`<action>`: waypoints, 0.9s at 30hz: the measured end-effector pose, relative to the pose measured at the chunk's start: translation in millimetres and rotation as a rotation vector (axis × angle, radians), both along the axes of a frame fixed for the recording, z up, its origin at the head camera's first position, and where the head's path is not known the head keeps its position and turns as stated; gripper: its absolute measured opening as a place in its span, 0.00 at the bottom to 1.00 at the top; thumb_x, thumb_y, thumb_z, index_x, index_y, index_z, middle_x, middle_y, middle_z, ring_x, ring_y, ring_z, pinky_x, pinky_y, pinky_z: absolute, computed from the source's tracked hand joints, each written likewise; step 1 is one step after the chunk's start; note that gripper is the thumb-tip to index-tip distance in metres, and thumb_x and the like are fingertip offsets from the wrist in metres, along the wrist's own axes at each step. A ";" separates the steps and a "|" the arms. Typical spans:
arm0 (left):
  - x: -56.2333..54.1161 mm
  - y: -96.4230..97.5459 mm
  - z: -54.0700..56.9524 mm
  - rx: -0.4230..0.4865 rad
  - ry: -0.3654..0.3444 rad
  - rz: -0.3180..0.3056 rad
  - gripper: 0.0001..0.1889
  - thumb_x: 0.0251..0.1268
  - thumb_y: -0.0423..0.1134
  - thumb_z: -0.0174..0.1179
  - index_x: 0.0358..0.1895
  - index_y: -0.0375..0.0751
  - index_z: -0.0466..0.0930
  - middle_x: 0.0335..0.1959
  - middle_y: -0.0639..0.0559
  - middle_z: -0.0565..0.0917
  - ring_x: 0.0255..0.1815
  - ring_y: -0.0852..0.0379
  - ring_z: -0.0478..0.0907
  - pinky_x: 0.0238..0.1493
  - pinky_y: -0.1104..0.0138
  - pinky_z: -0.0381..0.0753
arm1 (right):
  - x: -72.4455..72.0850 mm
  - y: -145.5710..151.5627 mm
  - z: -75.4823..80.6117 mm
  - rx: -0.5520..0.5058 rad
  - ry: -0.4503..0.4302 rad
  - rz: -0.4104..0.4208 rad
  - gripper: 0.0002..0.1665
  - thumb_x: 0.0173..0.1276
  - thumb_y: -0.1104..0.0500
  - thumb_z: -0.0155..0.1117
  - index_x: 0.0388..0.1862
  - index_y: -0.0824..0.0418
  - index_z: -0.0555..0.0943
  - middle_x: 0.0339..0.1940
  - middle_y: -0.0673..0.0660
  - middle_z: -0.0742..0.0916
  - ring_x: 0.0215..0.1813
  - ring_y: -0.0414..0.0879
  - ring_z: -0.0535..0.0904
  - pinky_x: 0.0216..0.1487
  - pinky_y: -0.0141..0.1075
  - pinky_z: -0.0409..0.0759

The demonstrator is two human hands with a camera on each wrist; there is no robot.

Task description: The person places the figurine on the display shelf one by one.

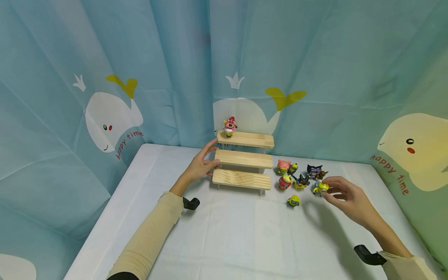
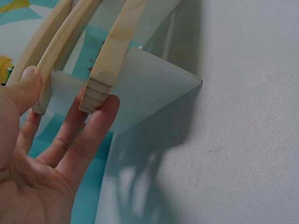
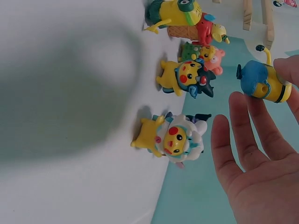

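Observation:
My left hand (image 1: 200,166) is at the left end of a three-tiered wooden display shelf (image 1: 241,179). In the left wrist view, its thumb and a finger grip the middle plank (image 2: 70,37), and other fingertips touch the end of the lowest plank (image 2: 105,70). My right hand (image 1: 350,198) pinches a small yellow-and-blue minion figurine (image 3: 266,80) between thumb and fingers, held above the white tabletop with its blue underside showing. Behind it stands a yellow figurine in a white hood (image 3: 174,140). A pink bear figurine (image 1: 230,126) stands at the left of the top tier.
Several figurines stand right of the shelf, including a pink one (image 1: 284,166), a red-clothed one (image 1: 285,182), a black-hooded yellow one (image 1: 301,182) and a purple-black one (image 1: 314,171). A yellow-green figurine (image 1: 293,200) stands nearer the front. Blue curtains (image 1: 175,77) hang behind the white table (image 1: 224,241).

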State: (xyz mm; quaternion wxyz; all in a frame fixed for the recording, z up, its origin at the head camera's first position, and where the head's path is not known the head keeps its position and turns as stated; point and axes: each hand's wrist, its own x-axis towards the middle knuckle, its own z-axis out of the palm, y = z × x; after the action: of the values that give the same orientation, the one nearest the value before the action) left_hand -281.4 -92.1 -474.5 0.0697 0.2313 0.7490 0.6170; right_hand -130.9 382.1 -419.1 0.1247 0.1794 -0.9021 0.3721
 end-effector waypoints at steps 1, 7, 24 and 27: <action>-0.4 -0.2 -0.1 -0.002 0.002 0.000 0.40 0.77 0.40 0.61 0.81 0.77 0.51 0.79 0.45 0.62 0.38 0.49 0.87 0.29 0.40 0.85 | -1.0 -0.6 0.5 -0.001 0.002 0.001 0.23 0.63 0.74 0.73 0.56 0.65 0.80 0.45 0.43 0.87 0.44 0.28 0.83 0.43 0.20 0.81; -0.8 -1.6 -0.6 0.005 -0.002 -0.001 0.40 0.77 0.39 0.61 0.81 0.75 0.51 0.79 0.44 0.62 0.38 0.48 0.87 0.29 0.40 0.85 | -9.8 -7.2 5.5 -0.015 -0.001 0.022 0.23 0.64 0.74 0.73 0.57 0.65 0.80 0.47 0.42 0.87 0.45 0.28 0.83 0.44 0.20 0.81; -0.3 -0.3 -0.2 -0.003 0.005 0.001 0.40 0.77 0.40 0.60 0.81 0.77 0.51 0.79 0.47 0.63 0.36 0.48 0.87 0.30 0.39 0.85 | -48.9 -44.4 31.7 0.024 -0.048 0.040 0.22 0.70 0.66 0.71 0.61 0.63 0.79 0.50 0.64 0.88 0.45 0.28 0.81 0.44 0.19 0.79; -0.8 0.0 -0.5 -0.007 0.001 0.007 0.39 0.77 0.41 0.60 0.80 0.80 0.51 0.78 0.50 0.64 0.34 0.49 0.87 0.30 0.38 0.84 | -55.7 -54.0 36.4 0.009 -0.051 0.055 0.21 0.72 0.65 0.70 0.61 0.63 0.79 0.50 0.65 0.88 0.46 0.29 0.82 0.45 0.20 0.80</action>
State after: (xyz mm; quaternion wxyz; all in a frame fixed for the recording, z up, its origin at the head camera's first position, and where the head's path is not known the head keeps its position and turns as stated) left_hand -282.2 -92.1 -475.0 0.0681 0.2286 0.7521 0.6144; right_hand -186.6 328.1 -382.7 0.0907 0.1954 -0.9012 0.3760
